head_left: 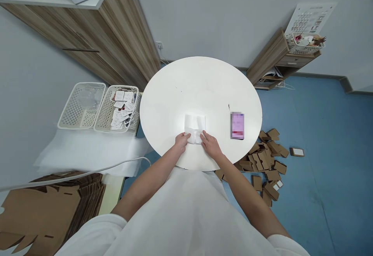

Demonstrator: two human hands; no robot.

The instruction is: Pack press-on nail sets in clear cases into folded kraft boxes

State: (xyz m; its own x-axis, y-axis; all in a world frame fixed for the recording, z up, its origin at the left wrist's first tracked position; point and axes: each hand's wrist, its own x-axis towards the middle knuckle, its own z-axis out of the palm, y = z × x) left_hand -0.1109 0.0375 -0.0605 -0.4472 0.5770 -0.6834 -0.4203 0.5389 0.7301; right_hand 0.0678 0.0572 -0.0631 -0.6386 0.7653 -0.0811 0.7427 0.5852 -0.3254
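A small white packing sheet (196, 122), thin and slightly see-through like foam, lies near the front edge of the white table. Its near part is folded over into a bundle; whether something is wrapped inside is hidden. My left hand (182, 141) grips the left end of the fold, thumb on top. At the right end, my right hand (211, 145) pinches the fold with thumb and fingers. A phone (237, 126) with a blurred pink screen rests on the table, to the right of my right hand.
The round table (201, 81) is before me. On the left stand a white basket (82, 108) with clear plastic, a basket (134, 122) of cards, white foam sheets (87, 151) and flat cardboard (37, 217). Small brown boxes (259, 161) litter the floor at right.
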